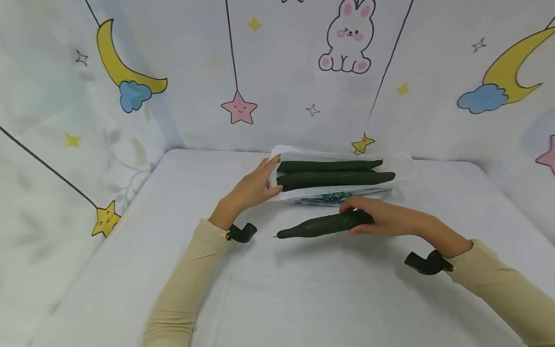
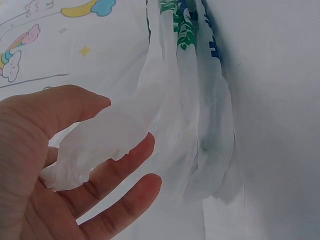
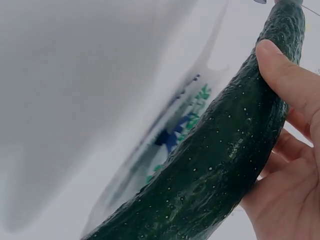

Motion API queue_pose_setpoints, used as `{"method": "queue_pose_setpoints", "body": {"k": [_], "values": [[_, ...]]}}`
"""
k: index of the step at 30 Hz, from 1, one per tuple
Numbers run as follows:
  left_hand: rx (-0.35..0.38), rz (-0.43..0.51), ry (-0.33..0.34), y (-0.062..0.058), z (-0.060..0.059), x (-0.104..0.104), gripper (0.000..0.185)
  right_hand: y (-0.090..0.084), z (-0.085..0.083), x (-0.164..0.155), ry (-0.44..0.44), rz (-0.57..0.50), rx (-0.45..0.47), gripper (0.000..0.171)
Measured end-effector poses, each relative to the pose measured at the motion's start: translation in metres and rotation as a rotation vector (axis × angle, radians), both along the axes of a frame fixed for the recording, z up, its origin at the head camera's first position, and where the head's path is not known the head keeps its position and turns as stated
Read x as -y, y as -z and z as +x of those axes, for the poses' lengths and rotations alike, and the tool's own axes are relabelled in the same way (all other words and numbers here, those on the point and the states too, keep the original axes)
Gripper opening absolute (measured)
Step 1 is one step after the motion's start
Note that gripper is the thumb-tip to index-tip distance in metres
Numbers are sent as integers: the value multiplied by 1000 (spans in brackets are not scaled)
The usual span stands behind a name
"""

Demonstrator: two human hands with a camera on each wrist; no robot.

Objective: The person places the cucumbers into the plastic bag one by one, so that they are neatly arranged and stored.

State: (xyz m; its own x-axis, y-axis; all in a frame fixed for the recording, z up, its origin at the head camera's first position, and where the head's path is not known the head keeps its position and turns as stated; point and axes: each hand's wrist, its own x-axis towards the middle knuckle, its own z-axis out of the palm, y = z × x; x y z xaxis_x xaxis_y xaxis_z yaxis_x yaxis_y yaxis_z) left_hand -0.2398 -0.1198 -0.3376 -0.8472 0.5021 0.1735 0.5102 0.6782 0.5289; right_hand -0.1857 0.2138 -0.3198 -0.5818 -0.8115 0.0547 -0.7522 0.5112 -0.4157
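Observation:
My right hand (image 1: 375, 214) grips a dark green cucumber (image 1: 321, 225) by its right end. Its thin, stalked end points left, in front of a white plastic bag (image 1: 299, 196). In the right wrist view the cucumber's bumpy skin (image 3: 215, 145) runs diagonally, with my thumb along one side. More cucumbers (image 1: 336, 178) lie lengthwise in the bag. At the bag's left end, my left hand (image 1: 256, 185) has thumb and fingers spread at its edge. Loose plastic (image 2: 100, 145) lies between thumb and fingers in the left wrist view and hides part of the fingers.
A white-covered table (image 1: 277, 299) extends beneath both arms. Behind it stands a cloth backdrop (image 1: 286, 58) with printed moons, stars and a rabbit. Green and blue print (image 3: 175, 132) marks the bag's near side. Each wrist carries a black camera mount (image 1: 243, 233).

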Motion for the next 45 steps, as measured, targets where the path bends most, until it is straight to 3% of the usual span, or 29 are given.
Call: {"method": "queue_pose_setpoints", "body": {"k": [9,17,25,32,42,45], "values": [[11,7,1,1,2,-1,73,-16,-5,3,22,-28,0,41],[8,6,8,0,1,0,73,-25,-18,5,-57,-101,-95,41],[14,4,5,2,-1,1,73,-31,-34,9,-65,-158,-126,42],[10,1,3,1,-2,0,73,-30,-47,12,-89,-203,-144,43],[-27,-28,-5,0,-3,-1,74,-28,-63,8,-62,-228,-231,47],[-9,-26,-20,2,-3,0,76,-25,-67,8,-49,-240,-233,47]]}}
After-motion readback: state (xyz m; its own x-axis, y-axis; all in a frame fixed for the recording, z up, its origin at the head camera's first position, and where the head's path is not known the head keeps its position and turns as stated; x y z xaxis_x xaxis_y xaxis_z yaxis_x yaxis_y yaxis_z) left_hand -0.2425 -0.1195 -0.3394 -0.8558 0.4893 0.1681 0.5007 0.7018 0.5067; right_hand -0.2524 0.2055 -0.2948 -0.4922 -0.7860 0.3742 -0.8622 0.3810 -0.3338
